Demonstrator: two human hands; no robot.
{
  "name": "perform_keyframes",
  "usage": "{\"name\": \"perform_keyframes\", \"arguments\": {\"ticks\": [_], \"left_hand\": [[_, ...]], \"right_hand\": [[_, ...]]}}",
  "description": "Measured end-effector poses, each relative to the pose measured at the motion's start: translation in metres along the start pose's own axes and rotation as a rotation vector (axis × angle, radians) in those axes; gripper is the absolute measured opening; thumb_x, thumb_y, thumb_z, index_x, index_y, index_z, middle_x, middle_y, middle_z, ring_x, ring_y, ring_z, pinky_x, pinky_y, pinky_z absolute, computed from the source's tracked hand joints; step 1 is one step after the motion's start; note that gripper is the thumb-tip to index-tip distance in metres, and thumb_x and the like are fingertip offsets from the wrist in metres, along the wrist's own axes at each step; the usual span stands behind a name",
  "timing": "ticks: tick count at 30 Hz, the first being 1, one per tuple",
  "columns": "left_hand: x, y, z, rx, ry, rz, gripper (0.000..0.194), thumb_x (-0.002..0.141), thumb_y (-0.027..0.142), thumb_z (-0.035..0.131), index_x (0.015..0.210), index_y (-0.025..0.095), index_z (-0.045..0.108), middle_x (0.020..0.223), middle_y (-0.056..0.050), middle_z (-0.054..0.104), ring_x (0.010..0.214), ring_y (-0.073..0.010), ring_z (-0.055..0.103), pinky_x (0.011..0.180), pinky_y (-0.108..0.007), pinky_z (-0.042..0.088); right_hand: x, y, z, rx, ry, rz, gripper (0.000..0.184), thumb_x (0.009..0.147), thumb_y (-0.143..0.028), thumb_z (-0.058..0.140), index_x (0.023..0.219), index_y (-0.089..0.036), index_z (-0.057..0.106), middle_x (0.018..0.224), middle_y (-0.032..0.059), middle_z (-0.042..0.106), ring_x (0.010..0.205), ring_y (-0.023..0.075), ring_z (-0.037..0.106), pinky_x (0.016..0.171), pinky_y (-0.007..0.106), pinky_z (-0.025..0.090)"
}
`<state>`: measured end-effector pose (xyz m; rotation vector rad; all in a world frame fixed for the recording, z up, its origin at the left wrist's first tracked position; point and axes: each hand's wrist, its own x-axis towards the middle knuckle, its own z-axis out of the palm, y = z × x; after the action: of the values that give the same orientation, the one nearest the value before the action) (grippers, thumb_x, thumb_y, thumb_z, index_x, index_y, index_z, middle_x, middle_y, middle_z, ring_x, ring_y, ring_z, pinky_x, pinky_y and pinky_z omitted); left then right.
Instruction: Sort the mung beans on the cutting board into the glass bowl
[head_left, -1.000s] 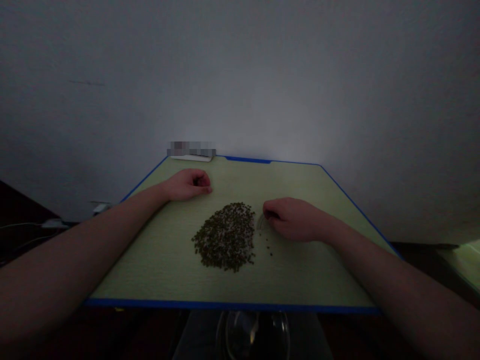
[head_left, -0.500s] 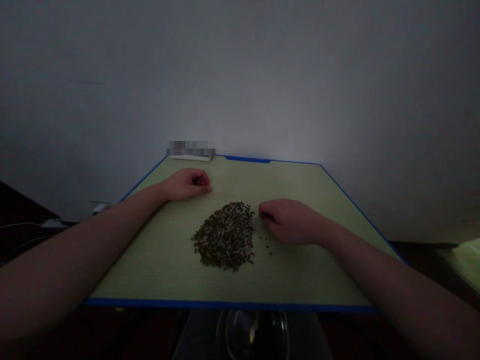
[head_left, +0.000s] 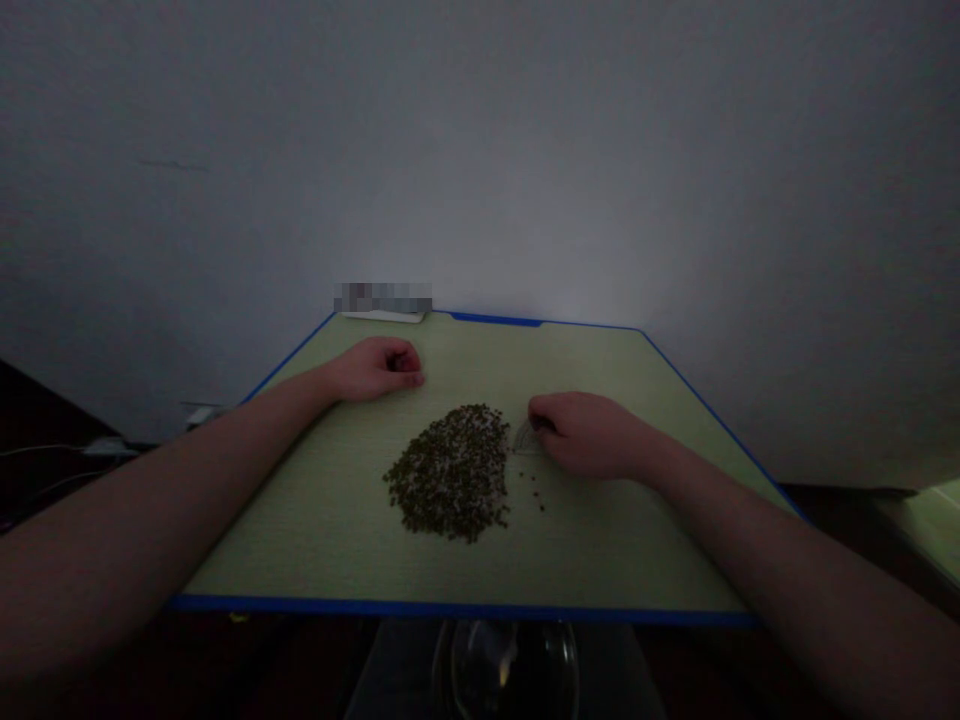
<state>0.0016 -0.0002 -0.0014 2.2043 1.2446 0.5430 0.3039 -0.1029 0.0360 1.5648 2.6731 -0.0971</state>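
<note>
A pile of small dark greenish-brown grains (head_left: 450, 475), perhaps beans or seeds, lies spread on the pale table. My right hand (head_left: 581, 430) is just right of the pile, its fingers closed on a small fork-like tool (head_left: 522, 437). Thin tines poke out toward the pile, a little apart from it, while the handle is hidden in the hand. My left hand (head_left: 379, 368) rests on the table beyond the pile's upper left. Its fingers are loosely curled toward the thumb, with nothing visible in them. A few loose grains (head_left: 535, 492) lie below my right hand.
The table (head_left: 300, 540) has a blue edge and stands against a grey wall (head_left: 525, 180). At its far left corner sits a whitish, blurred-out object (head_left: 384, 316). Below the front edge, a clear glass-like vessel (head_left: 517, 670) stands at my lap. Cables (head_left: 52, 485) run at the left.
My right hand has drawn back slightly to the right and away from me with the fork-like tool, widening the gap to the pile. My left hand has stayed still.
</note>
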Motion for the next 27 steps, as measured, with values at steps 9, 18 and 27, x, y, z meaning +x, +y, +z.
{"name": "perform_keyframes", "arguments": {"ticks": [9, 18, 27], "left_hand": [[0.0003, 0.0006, 0.0002, 0.016, 0.01, -0.012, 0.03, 0.07, 0.044, 0.063, 0.077, 0.016, 0.057, 0.063, 0.002, 0.053, 0.056, -0.0101, 0.046, 0.052, -0.023, 0.036], [-0.0008, 0.0022, -0.0001, 0.015, 0.008, -0.013, 0.028, 0.069, 0.042, 0.063, 0.075, 0.016, 0.056, 0.061, 0.002, 0.051, 0.055, -0.0093, 0.044, 0.052, -0.023, 0.035], [0.0006, -0.001, 0.0003, 0.025, 0.009, 0.011, 0.03, 0.07, 0.044, 0.063, 0.076, 0.016, 0.056, 0.062, 0.002, 0.052, 0.055, -0.0093, 0.045, 0.051, -0.022, 0.036]], "right_hand": [[0.0024, 0.0029, 0.0003, -0.005, -0.011, 0.033, 0.016, 0.079, -0.024, 0.042, 0.079, -0.019, 0.057, 0.077, 0.0061, 0.064, 0.065, 0.0166, 0.053, 0.052, 0.027, 0.028], [0.0009, 0.0009, -0.0018, 0.032, -0.019, -0.02, 0.015, 0.078, -0.021, 0.043, 0.08, -0.019, 0.057, 0.079, 0.0057, 0.065, 0.068, 0.0159, 0.053, 0.055, 0.027, 0.03], [0.0046, -0.0005, 0.0002, 0.022, 0.03, -0.009, 0.015, 0.078, -0.021, 0.042, 0.082, -0.019, 0.057, 0.079, 0.006, 0.065, 0.067, 0.016, 0.053, 0.054, 0.026, 0.028]]}}
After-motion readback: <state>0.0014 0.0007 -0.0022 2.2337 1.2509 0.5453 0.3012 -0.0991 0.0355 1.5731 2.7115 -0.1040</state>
